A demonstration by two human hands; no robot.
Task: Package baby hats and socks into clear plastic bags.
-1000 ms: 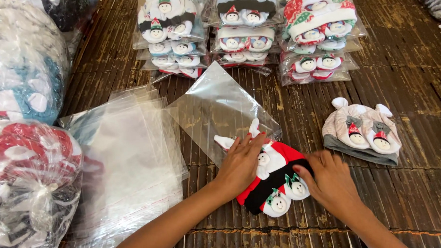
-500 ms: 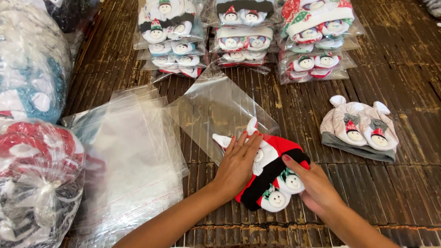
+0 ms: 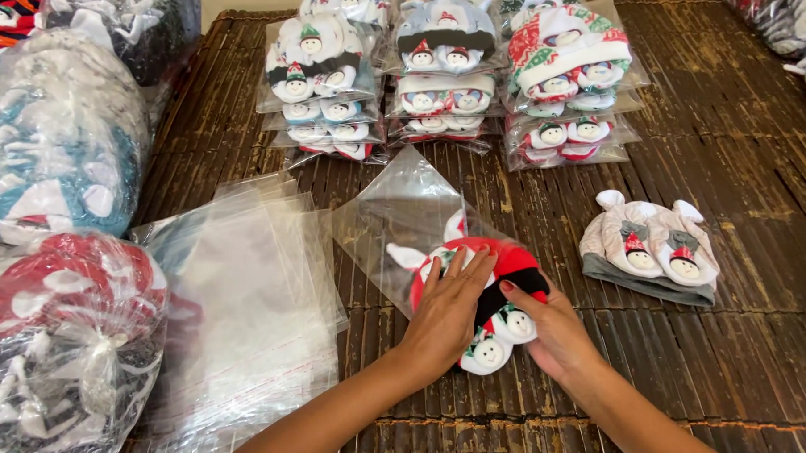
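Red hat: a red-and-black knitted baby hat with white ears and small snowman figures, lying near the front edge of the mat, about midway along it, its upper part inside the mouth of a clear bag.
Clear bag: transparent plastic, flat on the mat, its closed corner pointing toward the far edge.
Left hand: palm down, fingers stretched out and together, pressing flat on the hat; nothing is clamped.
Right hand: at the hat's right lower edge, fingers curled against the black brim, thumb on top; whether it pinches the fabric cannot be told.
Grey hat: loose, unbagged, near the right edge, well apart from both hands.
Bag stack: empty clear bags fanned out left of the hands.
Packed hats: three piles of bagged hats along the far edge.
Sacks: bulging plastic sacks of hats at the left edge.
Mat: dark slatted bamboo.
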